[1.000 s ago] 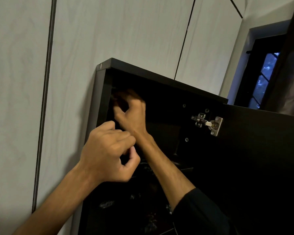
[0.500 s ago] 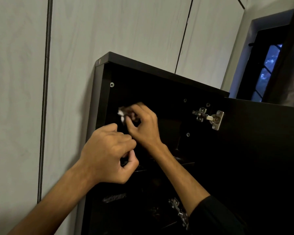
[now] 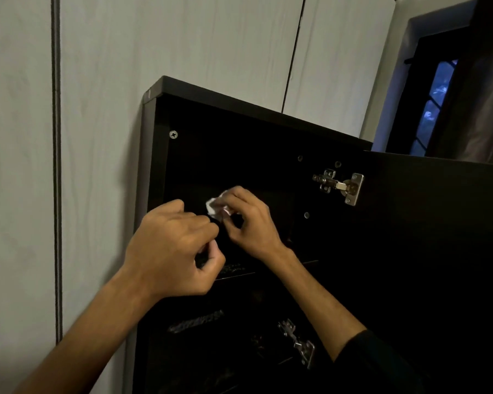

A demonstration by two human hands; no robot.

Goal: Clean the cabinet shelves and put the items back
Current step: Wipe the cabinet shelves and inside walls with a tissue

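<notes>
Pinching a small white crumpled wipe [image 3: 215, 207], the right hand [image 3: 249, 223] has its fingers curled around it just inside the open dark cabinet [image 3: 239, 132], above a shelf edge [image 3: 234, 275]. Close beside it, the left hand [image 3: 171, 251] has its fingers curled with thumb pressed to forefinger; whether it holds anything cannot be told. On the open door [image 3: 439, 237] at right sit 2 metal hinges, upper [image 3: 340, 186] and lower [image 3: 296, 341].
</notes>
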